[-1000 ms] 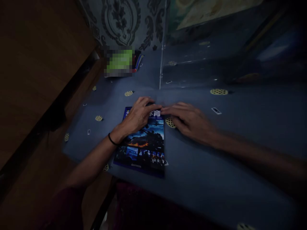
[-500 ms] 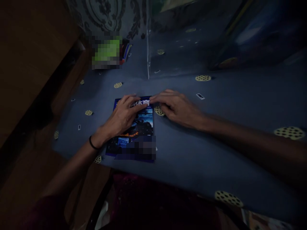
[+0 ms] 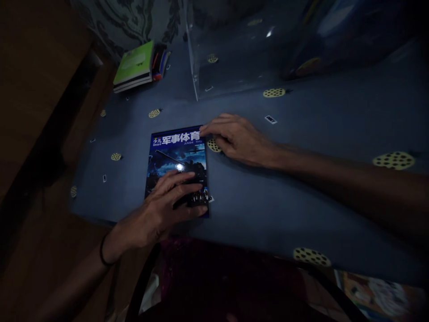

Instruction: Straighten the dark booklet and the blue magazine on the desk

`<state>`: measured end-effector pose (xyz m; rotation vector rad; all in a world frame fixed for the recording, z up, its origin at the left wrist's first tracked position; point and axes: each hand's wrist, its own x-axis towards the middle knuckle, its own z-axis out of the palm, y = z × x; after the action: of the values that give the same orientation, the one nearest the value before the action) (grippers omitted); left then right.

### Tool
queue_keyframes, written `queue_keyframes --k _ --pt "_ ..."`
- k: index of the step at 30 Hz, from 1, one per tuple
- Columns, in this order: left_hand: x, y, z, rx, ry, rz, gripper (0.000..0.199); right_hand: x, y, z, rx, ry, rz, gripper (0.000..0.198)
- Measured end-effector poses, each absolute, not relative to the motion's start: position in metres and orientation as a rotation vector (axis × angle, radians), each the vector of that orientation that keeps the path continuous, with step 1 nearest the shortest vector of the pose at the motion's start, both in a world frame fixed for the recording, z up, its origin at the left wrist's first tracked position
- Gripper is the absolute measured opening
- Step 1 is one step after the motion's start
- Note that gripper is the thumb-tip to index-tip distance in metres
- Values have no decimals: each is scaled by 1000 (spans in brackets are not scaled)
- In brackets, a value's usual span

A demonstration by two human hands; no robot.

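Observation:
A book (image 3: pixel 176 156) with a dark blue cover lies closed on the table, white Chinese characters across its top. Over its lower half my left hand (image 3: pixel 164 208) is spread flat, fingers apart, hiding part of the picture; a black band circles that wrist. My right hand (image 3: pixel 239 138) rests at the book's upper right corner, its index fingertip touching the edge. The thumb is bent and separate from the index finger, over the tablecloth, and nothing shows between them.
The blue tablecloth (image 3: pixel 244 192) has a pineapple print. At the back left stands a stack of books with a green one (image 3: pixel 136 65) on top. A clear plastic sheet (image 3: pixel 231 67) hangs over the back. A colourful printed item (image 3: pixel 378 295) is at lower right, below the table edge.
My left hand has slid down from the upper part of the cover to its lower half, uncovering the title. My right hand stays at the corner. The view has shifted slightly.

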<state>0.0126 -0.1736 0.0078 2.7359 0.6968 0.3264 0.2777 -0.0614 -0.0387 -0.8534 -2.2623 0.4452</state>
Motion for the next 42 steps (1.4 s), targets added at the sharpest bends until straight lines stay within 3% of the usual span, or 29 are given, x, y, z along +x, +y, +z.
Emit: queue_keyframes --k 6,14,36,42 --pt "16 -187 13 2870 730 287 46 279 -60 -40 -836 -2293 426 37" --pt "37 -202 12 3172 694 430 19 277 -62 -39 -858 -2331 381 37" --pt "28 -238 -11 3034 1032 446 33 275 -64 -41 -857 -2346 372 39" --pt "2 -219 -3 2774 1219 701 40 274 -73 -35 -875 -2366 279 34"
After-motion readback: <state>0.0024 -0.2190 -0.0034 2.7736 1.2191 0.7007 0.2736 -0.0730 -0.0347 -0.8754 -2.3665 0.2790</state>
